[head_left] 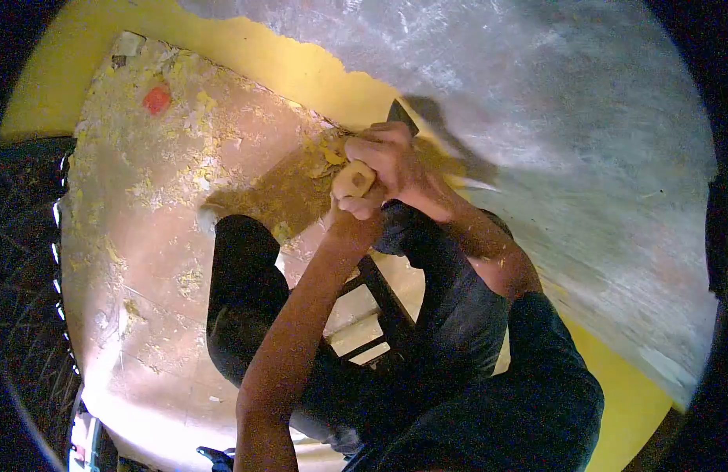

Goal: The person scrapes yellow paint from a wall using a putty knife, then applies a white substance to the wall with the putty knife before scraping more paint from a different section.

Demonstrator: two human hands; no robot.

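Observation:
Both of my hands are closed together round one scraper, whose pale, blunt handle end (354, 180) points up toward me. My left hand (354, 206) wraps the handle low down, and my right hand (387, 153) grips it just above and to the right. A dark triangular blade (402, 117) sticks out beyond my right hand, close to the border between the yellow wall strip (301, 59) and the grey bared surface (553, 118). Whether the blade touches the surface cannot be made out.
Yellow flakes lie scattered over the tan floor (167, 212) at the left, with a red piece (156, 99) among them. My bent legs in dark trousers flank a dark frame (386, 295) below my hands. Bright light falls at the lower left.

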